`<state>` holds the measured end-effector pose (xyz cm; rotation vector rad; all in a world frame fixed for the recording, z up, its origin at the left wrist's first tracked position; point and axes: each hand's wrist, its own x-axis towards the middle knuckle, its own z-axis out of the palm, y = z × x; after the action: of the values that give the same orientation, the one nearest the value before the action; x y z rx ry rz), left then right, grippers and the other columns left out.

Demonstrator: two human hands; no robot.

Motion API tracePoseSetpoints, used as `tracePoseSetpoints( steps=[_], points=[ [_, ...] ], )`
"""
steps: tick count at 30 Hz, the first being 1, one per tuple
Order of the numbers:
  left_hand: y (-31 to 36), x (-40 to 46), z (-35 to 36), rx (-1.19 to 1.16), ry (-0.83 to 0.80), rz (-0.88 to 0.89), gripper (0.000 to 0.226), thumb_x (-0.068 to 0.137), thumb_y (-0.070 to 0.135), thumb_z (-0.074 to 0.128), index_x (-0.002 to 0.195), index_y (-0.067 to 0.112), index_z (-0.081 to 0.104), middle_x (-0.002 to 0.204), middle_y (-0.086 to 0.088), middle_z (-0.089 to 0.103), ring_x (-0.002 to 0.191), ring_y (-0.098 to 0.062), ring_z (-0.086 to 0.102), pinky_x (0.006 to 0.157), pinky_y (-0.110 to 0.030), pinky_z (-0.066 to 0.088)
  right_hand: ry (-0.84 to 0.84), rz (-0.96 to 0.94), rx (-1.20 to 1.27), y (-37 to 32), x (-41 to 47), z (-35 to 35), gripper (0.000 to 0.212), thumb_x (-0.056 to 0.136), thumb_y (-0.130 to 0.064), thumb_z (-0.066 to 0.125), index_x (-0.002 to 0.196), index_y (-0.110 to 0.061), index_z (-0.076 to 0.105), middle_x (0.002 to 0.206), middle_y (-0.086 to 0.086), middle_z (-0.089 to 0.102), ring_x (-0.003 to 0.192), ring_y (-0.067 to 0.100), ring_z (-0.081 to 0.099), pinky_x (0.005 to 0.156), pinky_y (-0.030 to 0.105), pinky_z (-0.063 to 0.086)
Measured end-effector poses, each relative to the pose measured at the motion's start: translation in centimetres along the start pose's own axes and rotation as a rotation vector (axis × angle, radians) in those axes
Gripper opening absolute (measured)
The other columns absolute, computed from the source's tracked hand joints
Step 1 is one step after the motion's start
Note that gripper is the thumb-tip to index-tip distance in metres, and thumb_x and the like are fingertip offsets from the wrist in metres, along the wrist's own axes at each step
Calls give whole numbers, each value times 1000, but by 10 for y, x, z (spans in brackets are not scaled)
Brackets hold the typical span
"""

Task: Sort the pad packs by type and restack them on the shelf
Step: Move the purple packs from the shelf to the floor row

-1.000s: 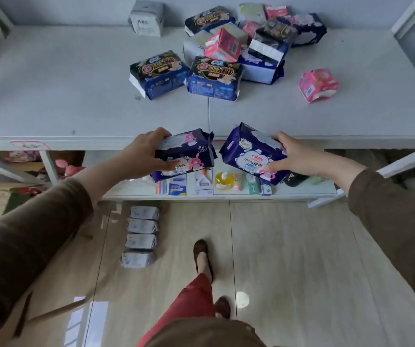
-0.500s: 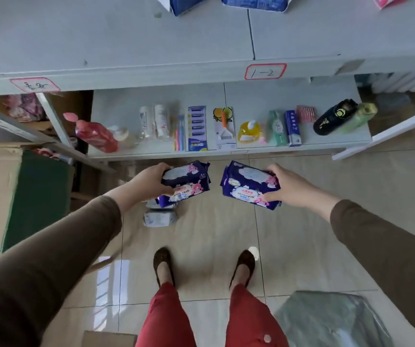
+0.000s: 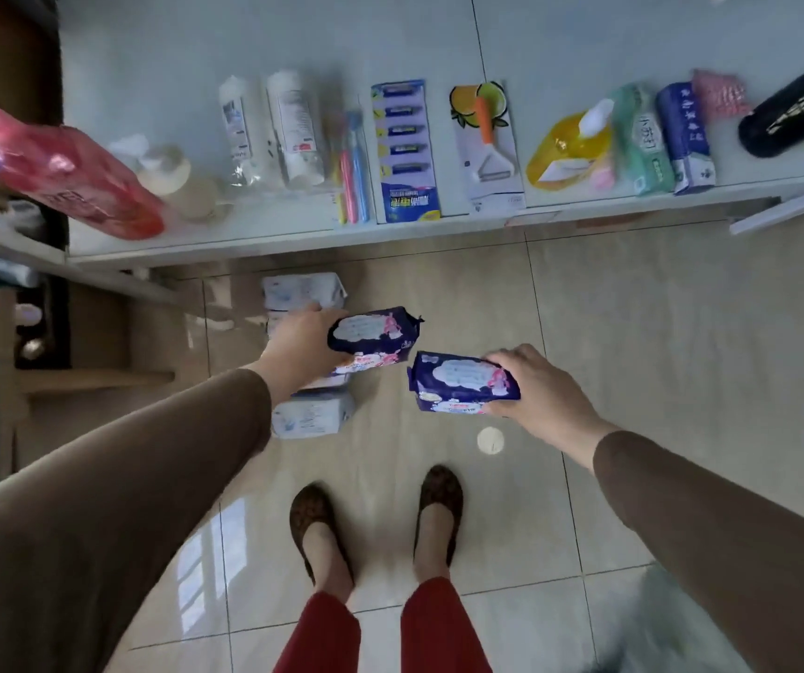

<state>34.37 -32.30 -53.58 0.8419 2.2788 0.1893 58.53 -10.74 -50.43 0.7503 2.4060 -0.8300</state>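
- My left hand grips a dark purple plastic pad pack with a white cloud label and pink print by its left end, fingers over the top and thumb under, so the label faces up where I can read the type.
- My right hand holds a second dark purple pad pack of the same look by its right end, the same way. The two packs hang just beside each other, not touching, low over the beige tiled floor.
- I judge they match, so I carry them as a pair toward one spot.
- Just under and left of my left hand lies a row of pale blue-white pad packs on the floor, running from near to far. It reads as one type already set apart, so I would put the purple ones down right of it.
- Far beyond, the low white shelf holds toiletries, among them a card of blue razors.
- The upper shelf with the unsorted packs is out of view.
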Motion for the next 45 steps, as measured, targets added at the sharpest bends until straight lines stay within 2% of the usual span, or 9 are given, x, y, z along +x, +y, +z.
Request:
tracePoseSetpoints(
  steps=[8,13,15,18,21,26,32,39,45],
  points=[
    [-32,146,90,36,132,86,46,78,21,68,123,21,60,106,-11,59,94,-33,59,75,-38,51,82,-73,-17,49,124,104,54,83,-20,70,134,-24,52,123,1,50,98,24,62,83,38,51],
    [-52,217,133,61,143,127,34,79,28,67,113,27,61,103,-6,64,92,-31,61,69,-32,44,91,-130,-47,66,195,149,58,83,-11,66,138,-19,49,127,3,50,102,26,62,83,39,51],
    [-60,239,145,113,153,137,42,80,33,68,121,31,58,109,-4,65,95,-30,62,73,-32,43,106,-135,-34,69,220,163,59,83,-11,66,139,-17,47,131,4,51,104,27,62,86,39,50],
    [-72,265,159,243,192,145,51,83,41,66,132,35,51,121,-1,62,107,-29,60,97,-43,38,140,-138,1,69,254,180,58,84,-11,66,137,-14,44,133,4,52,100,27,63,84,39,51],
    [-83,286,165,365,188,147,59,85,48,66,138,36,45,125,-2,60,112,-30,57,102,-45,30,165,-164,-7,64,281,192,49,84,-10,66,128,-14,46,127,4,53,92,27,62,77,38,51],
    [-100,298,156,439,132,234,61,87,57,56,140,32,41,125,-2,61,115,-30,54,103,-46,33,210,-180,6,52,305,203,45,83,-9,67,123,-15,47,124,3,51,90,25,62,73,38,53],
    [-110,295,146,431,121,286,60,92,49,56,145,29,38,128,-4,60,117,-31,53,102,-44,35,273,-153,8,40,318,210,47,80,-1,66,122,-14,48,127,4,41,85,25,60,68,39,54],
    [-109,279,150,409,175,267,62,91,39,61,147,27,37,137,-5,54,127,-31,44,105,-46,32,357,-90,-18,35,310,213,63,76,-2,71,130,-15,42,130,6,42,110,25,50,87,37,51],
    [-89,217,135,373,164,184,60,91,36,60,146,24,40,145,-2,47,133,-28,39,109,-45,30,333,-35,-111,35,248,189,55,79,-14,70,128,-18,46,132,3,41,112,25,46,88,36,45]
  ],
)
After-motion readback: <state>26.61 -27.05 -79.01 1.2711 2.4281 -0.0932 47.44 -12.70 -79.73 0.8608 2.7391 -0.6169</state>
